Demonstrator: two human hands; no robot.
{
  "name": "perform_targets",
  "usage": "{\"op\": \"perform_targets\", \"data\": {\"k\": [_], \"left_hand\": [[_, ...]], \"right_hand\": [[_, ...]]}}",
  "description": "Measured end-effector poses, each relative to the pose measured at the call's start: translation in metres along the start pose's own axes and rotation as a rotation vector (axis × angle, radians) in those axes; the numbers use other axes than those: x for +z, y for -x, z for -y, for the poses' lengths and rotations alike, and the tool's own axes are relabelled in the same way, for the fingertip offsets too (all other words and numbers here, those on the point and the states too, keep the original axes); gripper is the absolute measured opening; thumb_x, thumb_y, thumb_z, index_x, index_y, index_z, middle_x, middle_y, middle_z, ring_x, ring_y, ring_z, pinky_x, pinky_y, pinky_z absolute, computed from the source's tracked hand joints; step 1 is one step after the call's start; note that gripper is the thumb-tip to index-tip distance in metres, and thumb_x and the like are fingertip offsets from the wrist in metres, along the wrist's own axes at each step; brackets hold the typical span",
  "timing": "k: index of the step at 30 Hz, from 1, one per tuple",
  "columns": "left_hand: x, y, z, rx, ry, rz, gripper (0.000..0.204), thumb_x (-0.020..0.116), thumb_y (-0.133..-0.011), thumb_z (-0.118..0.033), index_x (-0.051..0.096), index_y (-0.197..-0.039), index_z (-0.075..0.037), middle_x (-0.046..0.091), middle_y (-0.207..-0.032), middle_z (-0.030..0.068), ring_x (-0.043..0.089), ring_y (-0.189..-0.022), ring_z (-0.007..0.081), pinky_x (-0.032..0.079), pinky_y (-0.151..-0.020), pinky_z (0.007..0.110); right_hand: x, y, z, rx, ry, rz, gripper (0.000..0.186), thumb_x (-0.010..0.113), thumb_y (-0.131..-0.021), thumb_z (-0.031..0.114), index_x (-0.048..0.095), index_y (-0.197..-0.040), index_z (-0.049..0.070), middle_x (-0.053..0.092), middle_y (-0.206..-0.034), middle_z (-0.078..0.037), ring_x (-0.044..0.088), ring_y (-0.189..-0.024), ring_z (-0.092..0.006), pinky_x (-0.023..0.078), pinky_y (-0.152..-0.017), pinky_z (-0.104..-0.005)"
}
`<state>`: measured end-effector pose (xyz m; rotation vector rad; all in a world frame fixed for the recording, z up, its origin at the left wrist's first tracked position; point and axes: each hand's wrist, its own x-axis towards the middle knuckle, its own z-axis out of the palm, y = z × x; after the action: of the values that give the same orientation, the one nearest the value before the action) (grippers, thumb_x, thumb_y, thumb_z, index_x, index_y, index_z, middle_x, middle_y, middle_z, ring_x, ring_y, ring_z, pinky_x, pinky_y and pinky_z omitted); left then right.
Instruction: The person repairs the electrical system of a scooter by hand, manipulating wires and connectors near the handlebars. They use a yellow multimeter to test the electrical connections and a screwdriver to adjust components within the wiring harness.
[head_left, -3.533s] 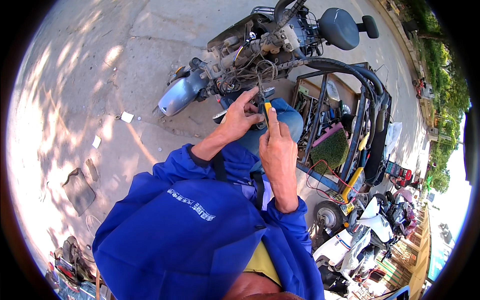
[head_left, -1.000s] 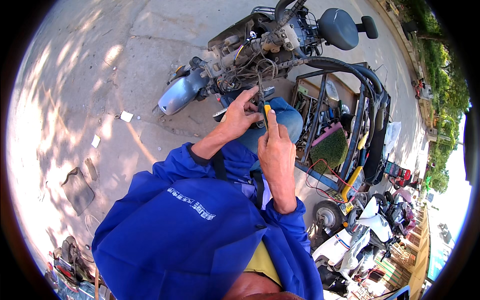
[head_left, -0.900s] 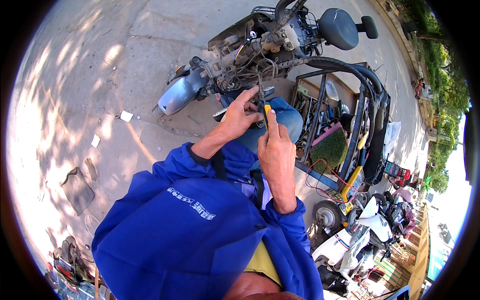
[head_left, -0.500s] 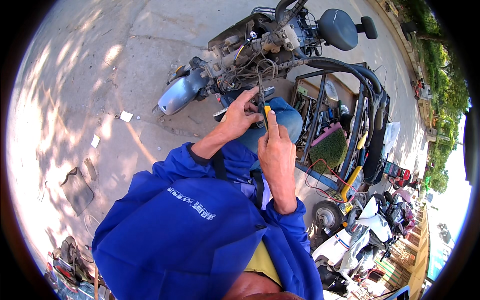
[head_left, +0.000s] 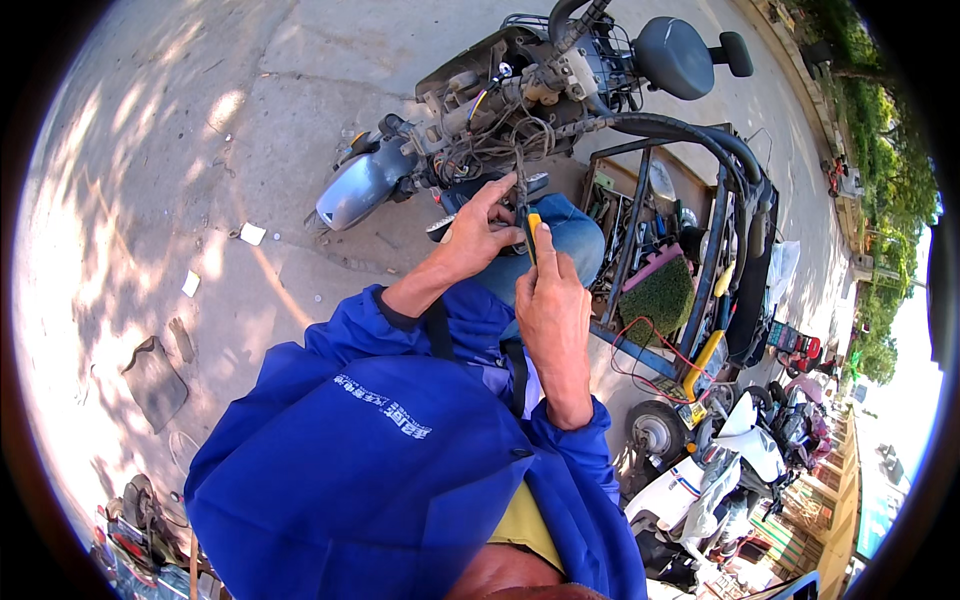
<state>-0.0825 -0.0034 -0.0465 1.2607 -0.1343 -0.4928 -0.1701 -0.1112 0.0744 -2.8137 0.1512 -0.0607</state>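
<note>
My right hand (head_left: 552,300) grips a small tool with a yellow and black handle (head_left: 533,232), its tip pointing up into a bundle of wires (head_left: 510,150) on a stripped scooter (head_left: 480,110). My left hand (head_left: 478,228) pinches a dark wire beside the tool tip, fingers closed around it. Both hands work just above my knee in blue jeans (head_left: 565,235). The blue jacket sleeves cover my forearms.
A metal tool cart (head_left: 660,250) with several hand tools and a green pad stands to the right. A black seat (head_left: 672,55) sits at the top. Parked scooters (head_left: 720,470) crowd the lower right. Paper scraps (head_left: 252,233) and a dark flat piece (head_left: 155,375) lie on the concrete.
Almost nothing differs; both hands hold the same place at the wire bundle, with only slight finger movement of the left hand.
</note>
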Motion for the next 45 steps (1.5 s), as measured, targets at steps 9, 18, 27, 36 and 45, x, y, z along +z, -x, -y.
{"op": "perform_targets", "data": {"k": [9, 18, 27, 36, 45], "left_hand": [[0.0, 0.0, 0.0, 0.012, -0.038, 0.007, 0.09, 0.075, -0.081, 0.014, 0.033, -0.16, 0.002, 0.048, -0.14, 0.011, 0.065, -0.098, 0.0172, 0.061, -0.085, 0.03], [0.0, -0.001, 0.008, 0.036, -0.015, 0.013, 0.09, 0.072, -0.086, 0.01, 0.03, -0.164, -0.004, 0.063, -0.101, 0.0077, 0.062, -0.089, 0.0104, 0.054, -0.077, 0.026], [0.0, -0.001, 0.01, 0.063, -0.013, 0.016, 0.09, 0.07, -0.085, 0.013, 0.029, -0.164, -0.002, 0.056, -0.131, 0.0095, 0.062, -0.098, 0.0125, 0.057, -0.082, 0.027], [-0.001, -0.002, 0.012, 0.054, 0.004, 0.021, 0.093, 0.073, -0.08, 0.016, 0.03, -0.162, 0.001, 0.046, -0.145, 0.0118, 0.064, -0.099, 0.0175, 0.06, -0.086, 0.03], [0.0, -0.001, 0.012, 0.042, 0.03, 0.025, 0.091, 0.069, -0.084, 0.016, 0.028, -0.163, 0.0, 0.051, -0.138, 0.0109, 0.062, -0.101, 0.0139, 0.058, -0.085, 0.027]], "right_hand": [[0.002, 0.004, -0.003, -0.007, -0.003, -0.007, 0.05, 0.059, -0.093, 0.002, 0.056, -0.143, 0.002, 0.067, -0.096, -0.026, 0.069, -0.071, -0.0439, 0.056, -0.059, -0.0518], [0.003, 0.006, -0.004, -0.003, 0.0, -0.012, 0.051, 0.059, -0.093, 0.002, 0.056, -0.144, 0.002, 0.066, -0.096, -0.025, 0.069, -0.071, -0.0438, 0.056, -0.059, -0.051], [0.003, 0.007, -0.003, 0.011, 0.003, 0.005, 0.051, 0.06, -0.093, 0.002, 0.055, -0.144, 0.001, 0.066, -0.097, -0.025, 0.069, -0.071, -0.0435, 0.056, -0.059, -0.0507], [0.003, 0.009, -0.002, 0.014, -0.006, -0.002, 0.051, 0.059, -0.093, 0.002, 0.056, -0.144, 0.001, 0.066, -0.096, -0.025, 0.069, -0.071, -0.0439, 0.056, -0.059, -0.051], [0.001, 0.011, 0.0, 0.021, -0.017, 0.01, 0.051, 0.059, -0.093, 0.002, 0.056, -0.144, 0.001, 0.067, -0.097, -0.027, 0.069, -0.072, -0.0449, 0.056, -0.061, -0.0515]]}}
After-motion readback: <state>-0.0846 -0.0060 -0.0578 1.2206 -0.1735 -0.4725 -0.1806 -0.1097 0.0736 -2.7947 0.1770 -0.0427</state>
